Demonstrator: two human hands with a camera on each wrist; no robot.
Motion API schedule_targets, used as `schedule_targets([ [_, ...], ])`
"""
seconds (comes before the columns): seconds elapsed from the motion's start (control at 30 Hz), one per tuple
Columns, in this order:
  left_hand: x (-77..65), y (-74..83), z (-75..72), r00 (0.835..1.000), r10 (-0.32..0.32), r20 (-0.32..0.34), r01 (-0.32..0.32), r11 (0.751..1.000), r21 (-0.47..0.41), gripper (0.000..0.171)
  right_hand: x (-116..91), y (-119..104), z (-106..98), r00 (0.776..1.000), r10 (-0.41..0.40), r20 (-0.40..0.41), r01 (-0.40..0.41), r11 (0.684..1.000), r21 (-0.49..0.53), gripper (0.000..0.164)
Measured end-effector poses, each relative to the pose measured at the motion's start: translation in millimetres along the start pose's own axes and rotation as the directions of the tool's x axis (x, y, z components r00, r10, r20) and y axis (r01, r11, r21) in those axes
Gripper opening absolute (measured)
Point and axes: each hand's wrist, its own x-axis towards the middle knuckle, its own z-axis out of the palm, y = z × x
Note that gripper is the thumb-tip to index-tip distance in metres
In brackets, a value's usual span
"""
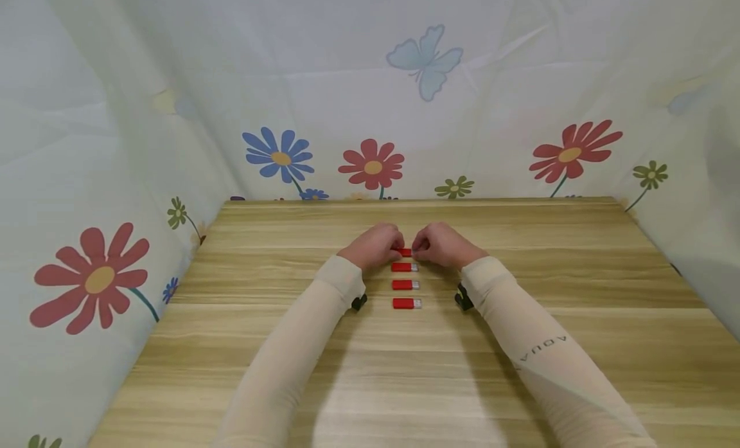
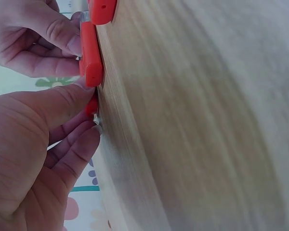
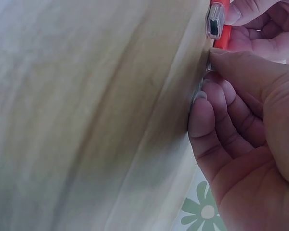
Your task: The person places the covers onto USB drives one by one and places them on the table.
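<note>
Both hands meet at the farthest of a column of red USB sticks with clear caps. My left hand (image 1: pixel 378 245) pinches the red body of that far USB stick (image 1: pixel 405 252) between thumb and fingers. From the other side, my right hand (image 1: pixel 442 244) pinches its clear end, which the fingers mostly hide. Three more sticks lie flat toward me: a second USB stick (image 1: pixel 401 267), a third USB stick (image 1: pixel 402 285) and the nearest USB stick (image 1: pixel 403 303). Their clear ends point right. In the left wrist view, the held stick's red body (image 2: pixel 91 107) shows between the left fingertips.
The sticks lie on a wood-grain table (image 1: pixel 416 371). A pale curtain (image 1: pixel 324 62) printed with flowers and a butterfly hangs behind the far edge and along the sides. Dark wrist devices show at the left cuff (image 1: pixel 359 302) and right cuff (image 1: pixel 463 298).
</note>
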Motion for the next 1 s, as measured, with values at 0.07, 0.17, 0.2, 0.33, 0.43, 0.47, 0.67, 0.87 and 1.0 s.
schedule_targets([
  [0.07,-0.7,-0.4,-0.5,1.0,-0.005,0.006,0.005,1.0,0.0,0.014,1,0,1,1.0,0.0,-0.001,0.0,1.0,0.003,0.012],
  [0.17,-3.3,-0.1,-1.4,0.999,-0.022,0.024,0.022,1.0,-0.006,0.015,1,-1,3,1.0,-0.002,0.006,0.002,1.0,0.014,0.012],
  [0.2,-4.3,0.3,-1.7,0.999,-0.029,0.031,0.029,1.0,-0.011,0.015,1,-1,3,1.0,-0.002,0.01,0.002,1.0,0.017,0.012],
  [0.33,-7.4,1.4,-2.9,0.998,-0.049,0.043,0.05,0.998,-0.025,0.017,0,0,5,1.0,-0.013,0.015,0.013,1.0,0.015,0.013],
  [0.43,-8.6,1.3,-3.3,0.998,-0.051,0.032,0.052,0.998,-0.027,0.016,0,0,5,1.0,-0.023,0.004,0.023,1.0,0.014,0.013],
  [0.47,-9.0,1.0,-3.5,0.998,-0.052,0.03,0.053,0.998,-0.027,0.017,-1,0,5,1.0,-0.025,0.001,0.025,1.0,0.015,0.013],
  [0.67,-10.1,-1.8,-2.9,0.998,-0.056,0.026,0.057,0.998,-0.032,0.019,-1,0,6,0.999,-0.039,-0.002,0.039,0.999,0.01,0.014],
  [0.87,-12.3,-2.5,-1.9,0.998,-0.06,0.025,0.06,0.998,-0.032,0.021,0,1,7,0.999,-0.04,0.0,0.04,0.999,0.015,0.013],
  [1.0,-14.0,-1.9,-2.7,0.998,-0.063,0.025,0.063,0.998,-0.024,0.021,-1,1,7,0.999,-0.05,0.005,0.05,0.999,0.021,0.013],
])
